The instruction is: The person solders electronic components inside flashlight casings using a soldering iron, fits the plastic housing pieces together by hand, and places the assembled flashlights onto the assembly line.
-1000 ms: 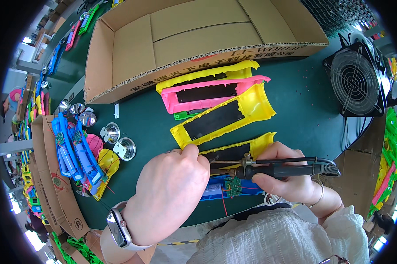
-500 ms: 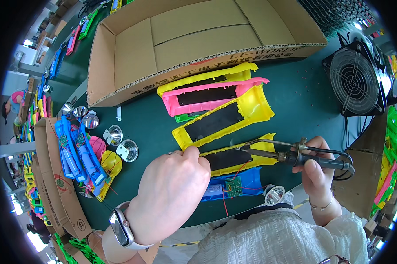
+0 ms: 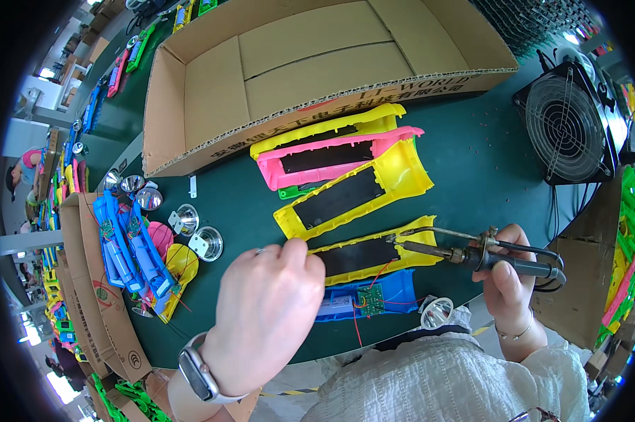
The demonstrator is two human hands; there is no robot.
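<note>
My left hand (image 3: 272,309) is closed at the left end of a yellow plastic shell (image 3: 414,263), its fingertips hidden beneath the knuckles. A black rectangular panel (image 3: 353,257) lies inside that shell. In my right hand (image 3: 507,278) is a soldering iron (image 3: 465,254) with a thin metal feed tube (image 3: 437,230) running along it. Its tip is over the right end of the black panel; whether it touches cannot be made out. Just below, nearer me, rests a blue shell (image 3: 400,290) with a green circuit board (image 3: 371,299) and red wires.
Beyond lie another yellow shell (image 3: 405,172) and a pink shell (image 3: 395,141). A large cardboard box (image 3: 317,70) stands at the back, a black fan (image 3: 563,126) at right. Left are blue shells (image 3: 145,257), reflector cups (image 3: 206,243) and a carton (image 3: 96,295).
My left hand has shifted slightly left along the near yellow shell's end. The soldering iron's tip has drawn a little to the right over the panel. The view has tilted slightly.
</note>
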